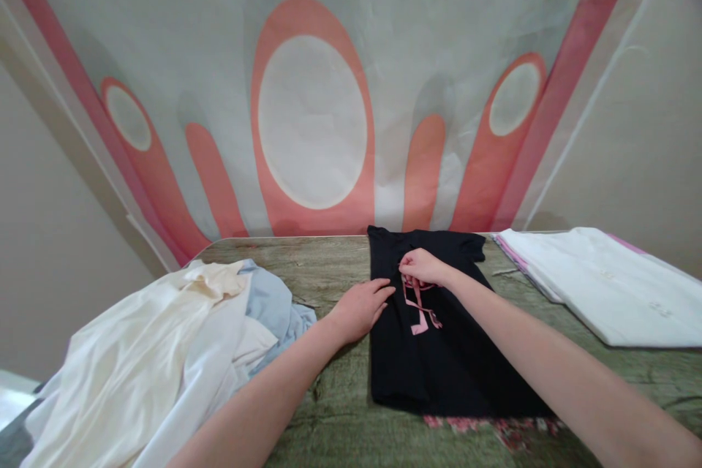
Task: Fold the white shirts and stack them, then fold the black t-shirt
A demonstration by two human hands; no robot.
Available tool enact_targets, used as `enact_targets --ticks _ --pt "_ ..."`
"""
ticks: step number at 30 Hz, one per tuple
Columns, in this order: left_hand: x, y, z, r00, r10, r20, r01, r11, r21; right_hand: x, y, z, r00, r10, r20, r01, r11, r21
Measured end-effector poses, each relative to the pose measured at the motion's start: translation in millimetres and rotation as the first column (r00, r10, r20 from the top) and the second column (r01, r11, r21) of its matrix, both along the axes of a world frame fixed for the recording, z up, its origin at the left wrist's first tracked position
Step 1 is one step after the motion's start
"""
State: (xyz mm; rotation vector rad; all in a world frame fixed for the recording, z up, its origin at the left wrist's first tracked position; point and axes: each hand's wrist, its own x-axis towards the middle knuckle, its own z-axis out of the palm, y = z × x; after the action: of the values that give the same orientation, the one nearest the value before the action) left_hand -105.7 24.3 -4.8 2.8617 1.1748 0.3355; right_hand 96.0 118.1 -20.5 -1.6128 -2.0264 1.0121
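A black T-shirt (439,358) with a pink print lies partly folded on the green table (323,263), its collar end toward the wall. My left hand (359,309) rests flat at the shirt's left edge, fingers stretched toward the fabric. My right hand (421,266) is closed in a pinch on the shirt's cloth near the top of the pink print.
A heap of white, cream and light-blue garments (164,351) fills the table's left side. A folded stack of white clothes (603,285) lies at the right. A wall hanging with pink and white ovals (312,124) stands behind the table.
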Motion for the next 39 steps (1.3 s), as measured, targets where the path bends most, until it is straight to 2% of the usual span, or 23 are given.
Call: enact_targets --ticks 6,12,14,20,25,30,34,39 --pt "3 -3 3.8 0.999 0.030 -0.015 -0.030 1.000 -0.006 7 -28 -2.8 0.994 -0.071 0.084 0.043 0.953 0.300" --pt "3 -2 7.7 0.998 0.023 -0.053 -0.025 0.999 -0.027 13 -52 -11.8 0.962 -0.054 0.269 -0.100 0.843 0.528" --pt "3 -2 8.2 0.998 0.035 -0.059 -0.037 0.998 -0.047 14 -54 -9.1 0.955 -0.047 0.293 -0.120 0.842 0.526" --pt "3 -1 8.2 0.997 0.048 -0.052 -0.052 0.996 -0.067 7 -75 3.8 0.976 -0.006 0.218 -0.089 0.901 0.424" --pt "7 -4 11.3 0.990 0.060 -0.131 -0.064 0.998 -0.024 -4 -91 -5.2 0.994 -0.046 0.102 0.009 0.943 0.333" --pt "7 -7 14.5 0.986 0.058 -0.159 -0.054 0.998 0.025 -3 -92 -11.4 0.994 -0.090 -0.058 0.102 0.954 0.282" --pt "5 -8 15.6 0.986 0.042 -0.158 -0.039 0.999 0.024 -2 -95 -12.5 0.992 -0.117 -0.041 0.124 0.946 0.299" --pt "2 -6 14.6 0.989 0.033 -0.147 -0.032 0.999 0.011 -6 -100 -9.0 0.987 -0.144 0.066 0.116 0.940 0.320"
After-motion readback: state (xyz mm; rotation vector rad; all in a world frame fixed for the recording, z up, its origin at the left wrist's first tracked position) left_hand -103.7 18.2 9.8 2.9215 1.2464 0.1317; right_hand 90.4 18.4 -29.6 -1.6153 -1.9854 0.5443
